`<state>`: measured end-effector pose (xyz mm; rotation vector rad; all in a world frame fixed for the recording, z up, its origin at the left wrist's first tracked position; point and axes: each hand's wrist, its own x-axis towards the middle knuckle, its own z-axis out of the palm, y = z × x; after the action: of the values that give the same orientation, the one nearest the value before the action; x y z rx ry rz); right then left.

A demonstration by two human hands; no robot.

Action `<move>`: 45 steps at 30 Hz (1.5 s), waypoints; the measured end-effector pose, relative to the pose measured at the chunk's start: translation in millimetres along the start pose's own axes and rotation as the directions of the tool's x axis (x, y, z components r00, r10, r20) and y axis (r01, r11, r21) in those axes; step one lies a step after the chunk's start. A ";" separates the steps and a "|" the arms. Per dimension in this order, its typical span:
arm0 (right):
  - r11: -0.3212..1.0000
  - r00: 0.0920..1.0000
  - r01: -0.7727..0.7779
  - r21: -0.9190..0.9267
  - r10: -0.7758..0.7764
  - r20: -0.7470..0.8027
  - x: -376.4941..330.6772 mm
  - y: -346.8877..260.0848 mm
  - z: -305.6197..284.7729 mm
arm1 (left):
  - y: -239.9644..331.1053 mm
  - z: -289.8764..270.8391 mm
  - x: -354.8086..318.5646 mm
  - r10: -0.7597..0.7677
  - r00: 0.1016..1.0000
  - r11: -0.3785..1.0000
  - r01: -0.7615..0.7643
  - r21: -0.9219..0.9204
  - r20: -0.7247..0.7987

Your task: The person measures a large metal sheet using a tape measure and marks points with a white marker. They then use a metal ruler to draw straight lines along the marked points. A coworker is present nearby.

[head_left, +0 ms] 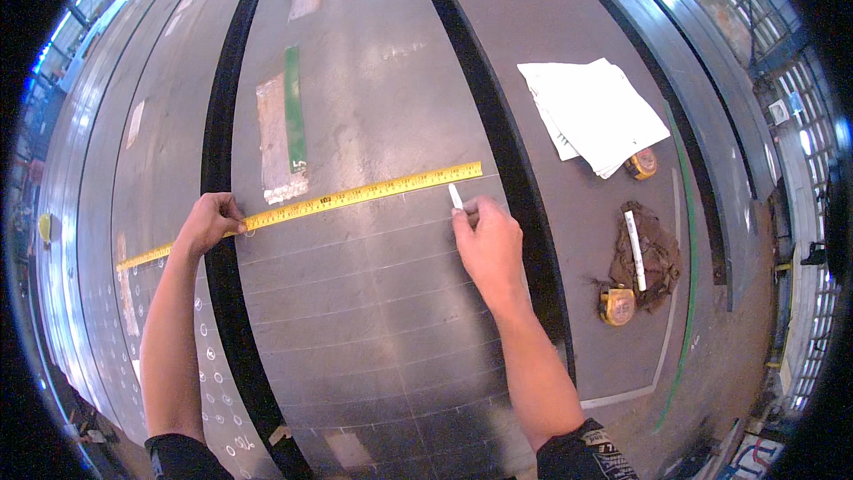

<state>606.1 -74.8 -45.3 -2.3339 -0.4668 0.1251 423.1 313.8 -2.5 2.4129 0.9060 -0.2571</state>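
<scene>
A yellow measuring tape blade [373,187] lies slantwise across the grey steel plate [373,284] and over a black gap on the left. My left hand [213,220] pinches the blade's edge beside that gap, thumb and fingers closed. Near the blade's right end, just below it, my right hand [489,244] grips a white chalk stick [456,196] that points up and away. Thin pale lines run across the plate below the blade. I cannot tell whether the chalk's tip touches the plate.
To the right, white papers [600,116] partly cover a tape measure [641,164]. Closer in, a white marker [635,251] rests on a brown rag [657,258] beside another tape measure [617,307]. A green strip [294,111] marks the plate. Long black gaps [498,116] separate the plates.
</scene>
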 end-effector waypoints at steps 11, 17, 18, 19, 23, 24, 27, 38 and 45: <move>1.000 0.999 -0.021 0.020 0.020 0.047 10.2 -1.7 15.1 | -7.1 2.7 4.3 0.013 1.000 1.000 -0.013 -0.011 -0.001; 1.000 0.998 -0.009 0.021 0.008 0.059 11.2 -1.2 15.2 | -10.8 3.0 5.9 0.008 1.000 0.999 -0.008 -0.033 0.011; 1.000 0.998 -0.012 0.022 0.011 0.067 11.4 -1.7 14.9 | -11.3 2.9 5.8 0.009 1.000 0.999 -0.008 -0.032 0.009; 1.000 0.998 -0.014 0.026 0.013 0.068 11.2 -1.2 15.3 | -11.6 2.7 5.8 0.009 1.000 0.999 -0.009 -0.031 0.007; 1.000 0.998 -0.015 0.028 0.013 0.069 11.4 0.1 17.3 | -12.6 2.4 5.7 0.044 0.999 0.999 -0.044 0.000 -0.003; 1.000 0.998 -0.013 0.026 0.012 0.068 11.6 0.6 17.9 | -12.0 2.5 5.2 0.036 0.999 0.999 -0.037 -0.002 -0.004; 0.999 0.998 0.002 0.034 -0.004 0.062 11.7 2.7 19.3 | -9.8 2.5 4.1 0.015 1.000 1.000 -0.015 -0.022 0.002; 0.967 0.974 0.018 -0.255 0.040 0.223 3.8 -42.5 -19.3 | -12.2 3.3 6.3 0.029 1.000 1.000 -0.029 0.002 0.012; 0.956 0.978 -0.033 -0.291 0.091 0.188 -15.8 -42.3 -80.9 | 0.5 -1.9 -0.1 0.007 1.000 0.999 -0.007 -0.054 0.007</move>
<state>597.1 -105.7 41.6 -2.6359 -0.5399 0.3460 423.3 314.4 -0.7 2.3641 0.8900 -0.2358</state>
